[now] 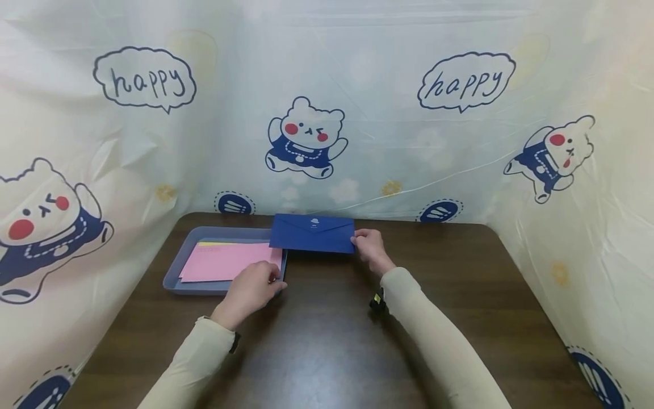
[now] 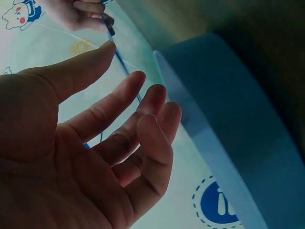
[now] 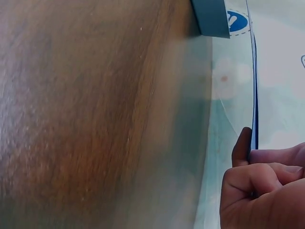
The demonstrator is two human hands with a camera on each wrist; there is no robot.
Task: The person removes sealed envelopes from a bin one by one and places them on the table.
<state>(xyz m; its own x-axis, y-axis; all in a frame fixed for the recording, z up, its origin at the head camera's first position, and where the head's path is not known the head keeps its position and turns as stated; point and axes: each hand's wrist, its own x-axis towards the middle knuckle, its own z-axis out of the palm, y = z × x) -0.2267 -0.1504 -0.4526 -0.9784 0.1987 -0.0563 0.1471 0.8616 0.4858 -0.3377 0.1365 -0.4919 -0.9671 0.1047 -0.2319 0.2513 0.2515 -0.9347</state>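
Observation:
A dark blue envelope [image 1: 313,233], flap side up with a small white print, is pinched at its right edge by my right hand [image 1: 370,247]. In the right wrist view the envelope [image 3: 255,95] shows edge-on between thumb and fingers, raised above the table. Its left end overlaps the right side of a blue-grey tray [image 1: 174,270]. Pink paper pieces [image 1: 225,262] lie in that tray, with a yellow edge peeking out behind. My left hand [image 1: 255,288] hovers at the tray's front right corner, fingers loosely bent and holding nothing, as the left wrist view also shows.
The dark brown wooden table [image 1: 327,335] spreads in front and to the right of the tray. A pale curtain [image 1: 378,113] with printed bears and "happy" bubbles hangs around its back and sides. A small black device with a yellow mark [image 1: 378,300] sits at my right wrist.

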